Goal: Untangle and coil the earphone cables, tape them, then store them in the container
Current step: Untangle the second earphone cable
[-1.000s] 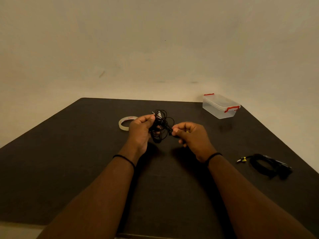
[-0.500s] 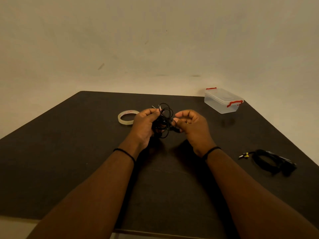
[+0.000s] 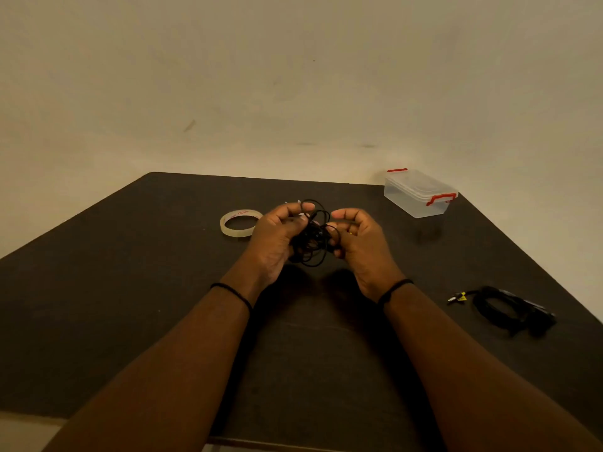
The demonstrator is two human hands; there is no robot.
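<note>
A tangled bundle of black earphone cable (image 3: 314, 236) hangs between my two hands above the middle of the dark table (image 3: 130, 288). My left hand (image 3: 277, 238) grips the left side of the tangle with curled fingers. My right hand (image 3: 357, 239) pinches strands on its right side. A roll of clear tape (image 3: 240, 223) lies flat just left of my left hand. The clear plastic container (image 3: 420, 192) with red clips and its lid on stands at the far right corner.
A second black cable (image 3: 509, 309), coiled, with a plug and a yellow tag, lies near the table's right edge. The table's near edge runs below my forearms. A plain wall rises behind the table.
My right hand has closed in toward the left hand and onto the tangle. The bundle stays between both hands at about the same spot.
</note>
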